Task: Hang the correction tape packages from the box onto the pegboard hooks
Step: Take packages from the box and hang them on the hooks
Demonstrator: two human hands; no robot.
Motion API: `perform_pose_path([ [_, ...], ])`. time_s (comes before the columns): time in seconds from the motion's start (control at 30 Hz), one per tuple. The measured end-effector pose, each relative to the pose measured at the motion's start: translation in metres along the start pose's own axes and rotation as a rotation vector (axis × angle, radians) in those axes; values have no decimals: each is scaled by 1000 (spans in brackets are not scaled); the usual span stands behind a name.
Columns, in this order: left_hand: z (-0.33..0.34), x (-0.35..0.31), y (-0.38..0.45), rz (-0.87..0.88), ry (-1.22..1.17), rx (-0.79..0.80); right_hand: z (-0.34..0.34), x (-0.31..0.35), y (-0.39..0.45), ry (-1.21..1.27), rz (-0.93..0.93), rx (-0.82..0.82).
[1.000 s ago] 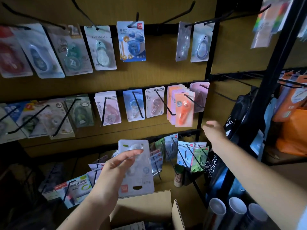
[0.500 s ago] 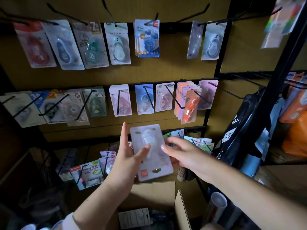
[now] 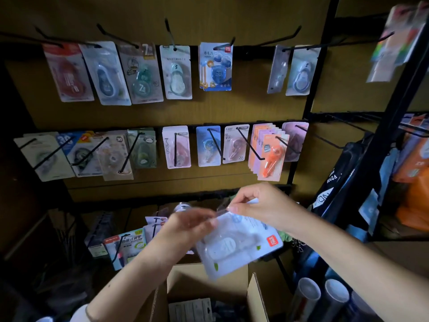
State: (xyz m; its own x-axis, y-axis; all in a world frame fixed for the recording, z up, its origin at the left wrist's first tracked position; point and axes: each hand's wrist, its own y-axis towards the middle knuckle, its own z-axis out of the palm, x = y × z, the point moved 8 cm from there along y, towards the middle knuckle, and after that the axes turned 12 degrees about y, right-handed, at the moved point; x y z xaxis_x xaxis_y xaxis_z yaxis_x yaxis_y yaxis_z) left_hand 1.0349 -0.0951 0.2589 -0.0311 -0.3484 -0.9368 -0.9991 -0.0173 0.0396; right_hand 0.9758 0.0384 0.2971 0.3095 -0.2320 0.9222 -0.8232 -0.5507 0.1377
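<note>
A white correction tape package (image 3: 234,247) with a clear blister and a red logo lies tilted sideways between both hands, above the open cardboard box (image 3: 209,280). My left hand (image 3: 188,225) grips its left edge. My right hand (image 3: 257,205) pinches its upper edge with thumb and fingers. More packages (image 3: 190,309) lie inside the box. The brown pegboard (image 3: 209,108) in front carries rows of black hooks with hung packages; one upper hook (image 3: 278,38) is bare.
A black metal upright (image 3: 313,89) frames the board's right side, with a second rack of orange packages (image 3: 415,159) beyond it. White tubes (image 3: 308,289) stand at the lower right. Lower hooks hold more packages (image 3: 130,242) to the left of the box.
The package has turned from upright to lying sideways and dropped lower. My right hand came in from the right and took hold of its upper edge. The view has tilted slightly.
</note>
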Motion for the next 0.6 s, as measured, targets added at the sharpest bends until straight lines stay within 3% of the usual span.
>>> perform_pose_path([
  [0.1, 14, 2, -2, -4, 45, 116, 1, 14, 3, -62, -82, -3],
  [0.33, -17, 11, 0, -78, -455, -103, -25, -4, 4, 196, 23, -262],
  [0.6, -25, -9, 8, 0, -605, -136, -1, -1, 9, 213, 54, -127],
])
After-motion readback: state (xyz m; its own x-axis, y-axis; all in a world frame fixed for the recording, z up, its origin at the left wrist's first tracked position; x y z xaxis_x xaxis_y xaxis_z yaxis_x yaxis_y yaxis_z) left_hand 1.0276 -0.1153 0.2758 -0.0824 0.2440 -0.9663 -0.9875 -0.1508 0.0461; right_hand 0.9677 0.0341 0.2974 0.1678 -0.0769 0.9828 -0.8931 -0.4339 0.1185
